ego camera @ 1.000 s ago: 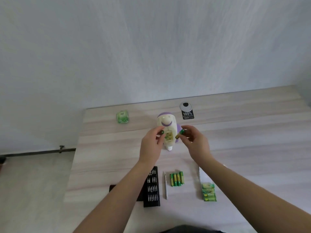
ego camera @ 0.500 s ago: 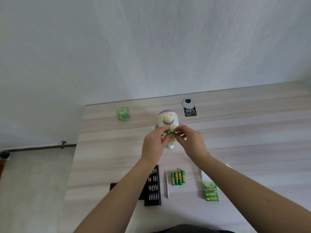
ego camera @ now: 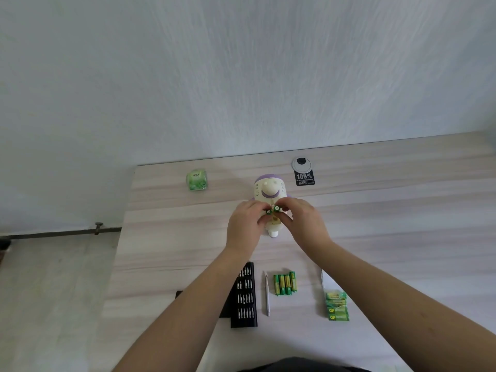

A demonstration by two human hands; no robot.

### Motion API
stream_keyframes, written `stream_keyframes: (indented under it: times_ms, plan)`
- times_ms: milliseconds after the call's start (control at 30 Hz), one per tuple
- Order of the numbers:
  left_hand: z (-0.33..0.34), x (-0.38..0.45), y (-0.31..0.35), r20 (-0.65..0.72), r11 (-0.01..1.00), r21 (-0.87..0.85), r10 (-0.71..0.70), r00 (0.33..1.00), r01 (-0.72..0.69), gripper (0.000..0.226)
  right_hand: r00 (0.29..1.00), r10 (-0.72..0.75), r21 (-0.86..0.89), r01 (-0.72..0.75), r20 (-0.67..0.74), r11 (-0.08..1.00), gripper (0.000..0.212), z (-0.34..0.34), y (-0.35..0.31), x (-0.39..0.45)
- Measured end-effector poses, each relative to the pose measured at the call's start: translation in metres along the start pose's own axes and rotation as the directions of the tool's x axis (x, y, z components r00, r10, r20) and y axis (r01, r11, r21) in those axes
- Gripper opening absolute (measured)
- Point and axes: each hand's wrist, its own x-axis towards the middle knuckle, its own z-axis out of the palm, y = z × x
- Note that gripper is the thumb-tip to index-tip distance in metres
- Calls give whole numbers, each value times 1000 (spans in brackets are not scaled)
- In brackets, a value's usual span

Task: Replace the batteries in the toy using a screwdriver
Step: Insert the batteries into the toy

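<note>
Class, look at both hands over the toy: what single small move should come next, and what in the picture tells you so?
Probably seat the two batteries in the toy's compartment. The left hand pinches one green battery and the right hand pinches another, both end-on just above the toy's body. The screwdriver lies untouched on the table.

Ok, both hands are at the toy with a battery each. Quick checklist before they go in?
1. Left hand grips a battery: ok.
2. Right hand grips second battery: ok.
3. Toy lying steady on table: ok.
4. Compartment open: cannot tell, fingers cover it.
5. Polarity: cannot tell.
6. Screwdriver within reach: ok.
</note>
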Motion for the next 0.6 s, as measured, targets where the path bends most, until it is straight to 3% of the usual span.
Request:
stream_keyframes:
  times_ms: [233,600]
  plan:
    - [0,2,-2,-3,996,44,83,997,-83,16,998,-55,-105,56,18,993,15,7,6,2]
    - [6,3,-5,33,996,43,72,997,-74,22,992,-116,-150,106,-56,983,17,17,15,2]
